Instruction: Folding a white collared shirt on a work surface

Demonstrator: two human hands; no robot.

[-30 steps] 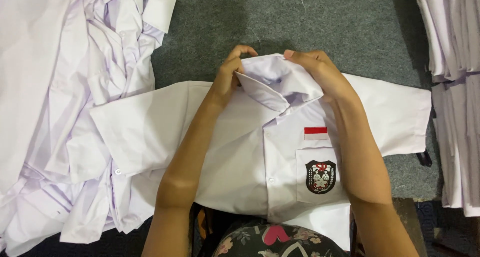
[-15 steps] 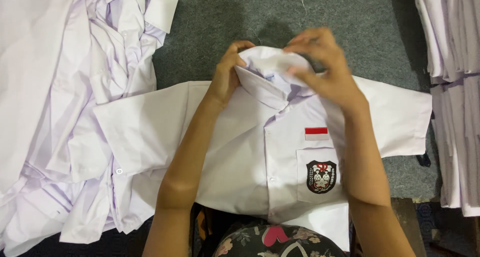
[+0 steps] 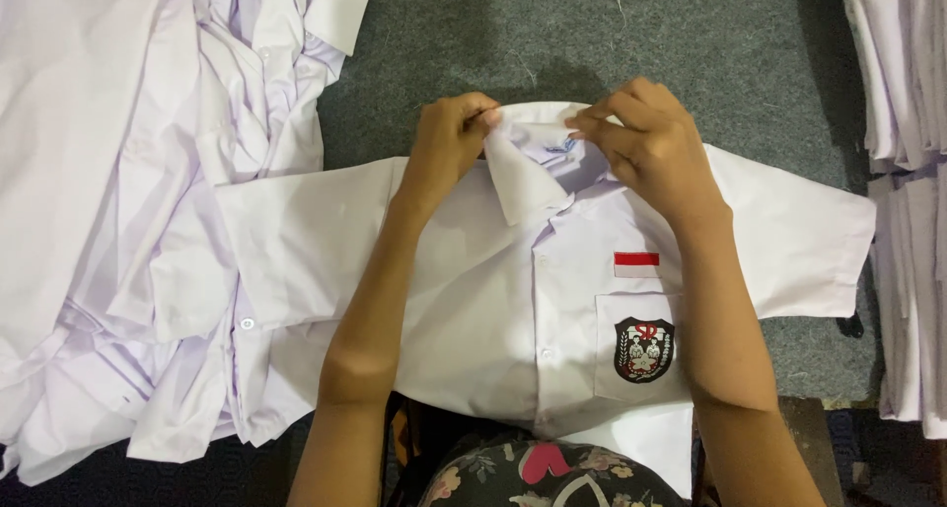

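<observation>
A white short-sleeved shirt (image 3: 493, 300) lies face up on the grey carpet, sleeves spread to both sides. It has a red and white flag patch (image 3: 636, 264) above a chest pocket with a dark crest badge (image 3: 643, 349). My left hand (image 3: 446, 147) pinches the left side of the collar (image 3: 523, 177). My right hand (image 3: 646, 142) grips the collar's right side, fingers curled over the fabric. Both forearms reach up across the shirt front.
A crumpled heap of white shirts (image 3: 128, 211) covers the left side. Stacks of folded white shirts (image 3: 908, 172) stand along the right edge. Grey carpet (image 3: 612, 34) shows beyond the collar. My floral-patterned lap (image 3: 533, 472) is at the bottom.
The collar, earlier lifted and bunched between my hands, is now pulled flatter and lower against the shirt. Both hands have spread apart along it.
</observation>
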